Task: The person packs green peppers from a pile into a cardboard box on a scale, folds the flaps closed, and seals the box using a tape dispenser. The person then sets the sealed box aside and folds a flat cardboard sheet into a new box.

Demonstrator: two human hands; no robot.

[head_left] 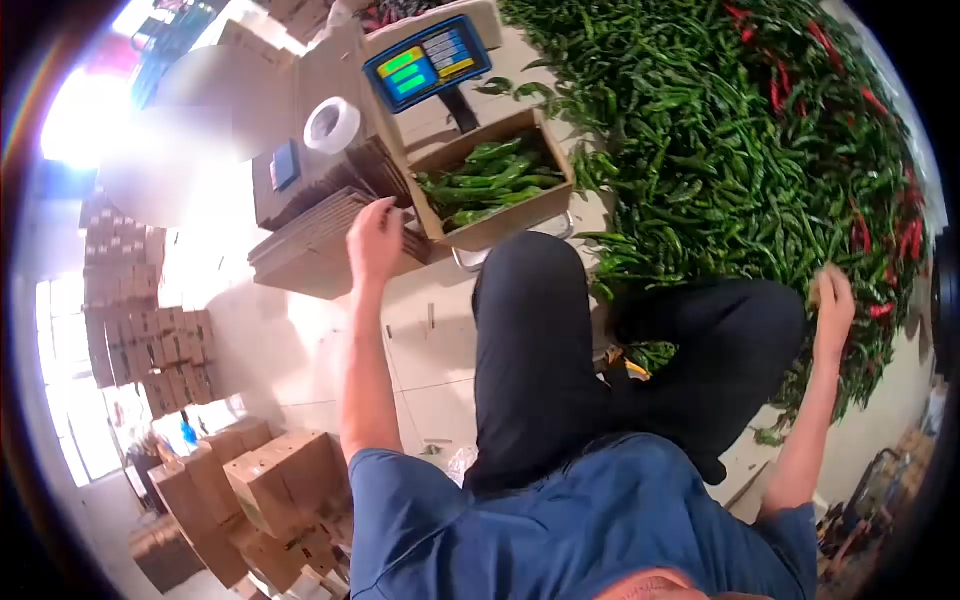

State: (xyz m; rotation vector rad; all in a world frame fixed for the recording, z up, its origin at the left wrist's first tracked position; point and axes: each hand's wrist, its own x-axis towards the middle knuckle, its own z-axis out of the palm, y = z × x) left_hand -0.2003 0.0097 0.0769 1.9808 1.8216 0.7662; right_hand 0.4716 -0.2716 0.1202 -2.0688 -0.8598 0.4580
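My left hand (376,240) is beside the left wall of an open cardboard box (510,212), above a stack of flattened cartons (320,245). Its fingers are curled, and I cannot make out whether anything is in them. Long green peppers (500,175) lie inside the box, which rests on a scale's metal platform (468,262). Over at the right edge of a large heap of green peppers (700,170), my right hand (833,305) has its fingers stretched out and slightly apart. No pepper shows in it.
The scale's lit display (425,62) stands behind the box. A roll of tape (332,125) and a phone-like blue object (286,165) lie on the cardboard stack. Red peppers (780,85) are mixed into the heap. Closed cartons (285,480) are piled at lower left.
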